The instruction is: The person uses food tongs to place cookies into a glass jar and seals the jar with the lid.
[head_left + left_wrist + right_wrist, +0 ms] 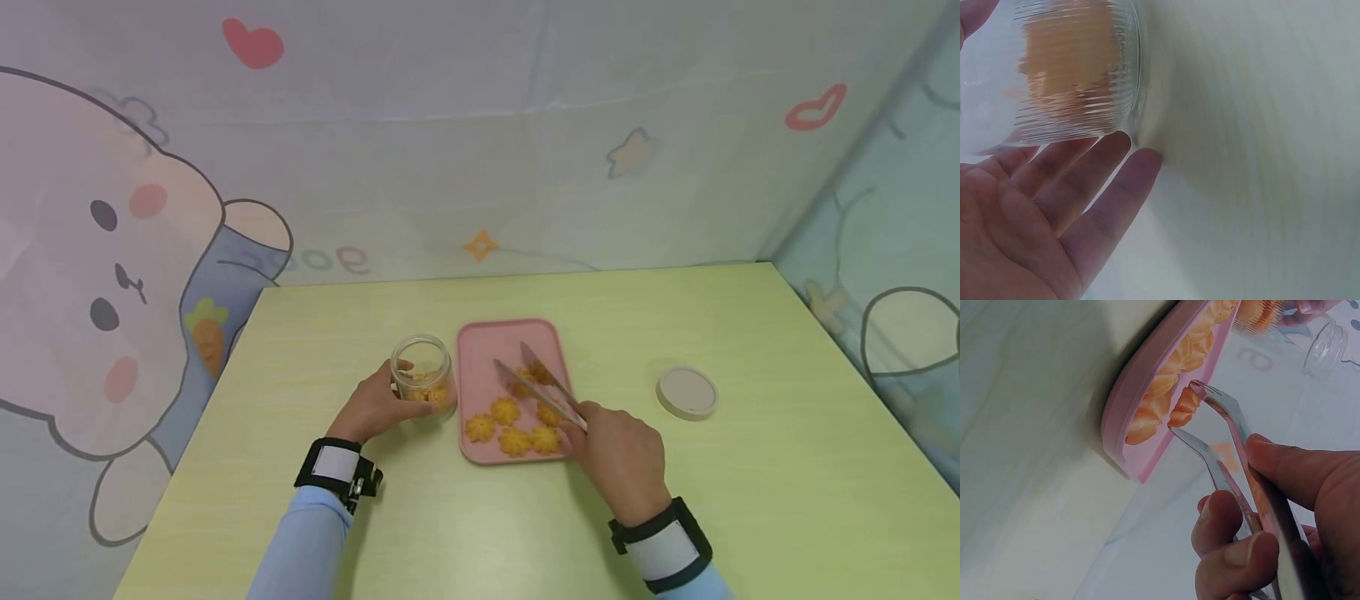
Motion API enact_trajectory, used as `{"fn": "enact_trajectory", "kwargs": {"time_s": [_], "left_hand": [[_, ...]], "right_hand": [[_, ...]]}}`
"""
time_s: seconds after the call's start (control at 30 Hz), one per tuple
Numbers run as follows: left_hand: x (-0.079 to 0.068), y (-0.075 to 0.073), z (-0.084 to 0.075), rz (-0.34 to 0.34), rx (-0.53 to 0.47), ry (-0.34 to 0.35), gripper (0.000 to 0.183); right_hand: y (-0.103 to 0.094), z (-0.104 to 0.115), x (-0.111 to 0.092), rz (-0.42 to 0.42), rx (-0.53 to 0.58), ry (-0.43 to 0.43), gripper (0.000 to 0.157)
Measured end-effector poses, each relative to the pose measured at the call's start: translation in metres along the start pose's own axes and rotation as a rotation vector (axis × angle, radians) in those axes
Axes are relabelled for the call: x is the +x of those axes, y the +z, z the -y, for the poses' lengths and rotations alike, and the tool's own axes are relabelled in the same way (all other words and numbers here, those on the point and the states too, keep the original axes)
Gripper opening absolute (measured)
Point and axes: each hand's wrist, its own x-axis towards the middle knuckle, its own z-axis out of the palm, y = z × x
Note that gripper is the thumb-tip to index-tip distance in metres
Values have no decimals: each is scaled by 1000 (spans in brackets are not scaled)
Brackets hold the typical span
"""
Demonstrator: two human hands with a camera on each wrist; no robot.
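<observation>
My left hand (378, 406) holds a clear glass jar (442, 363) around its side, thumb in front. Several yellow cookies (429, 395) lie low in the jar. In the left wrist view some fingers (1100, 219) stretch along the jar's ribbed wall (1072, 119). My right hand (621, 458) grips metal tongs (540, 396) over a pink tray (480, 350) with several flower-shaped cookies (514, 442). In the right wrist view the tong tips stand spread on two sides of one cookie (1184, 407); whether they squeeze it I cannot tell.
A round whitish lid (687, 393) lies on the pale table (780, 500), right of the tray. The jar stands close beside the tray's left edge. Behind the table hangs a printed cloth backdrop (450, 167).
</observation>
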Motion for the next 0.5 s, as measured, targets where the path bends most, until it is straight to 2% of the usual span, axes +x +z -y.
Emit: {"fn": "enact_trajectory", "kwargs": {"time_s": [0.5], "left_hand": [[0,0,-1,6,10,4,84]], "right_hand": [[-10,0,4,-62,22,-22,32]]}}
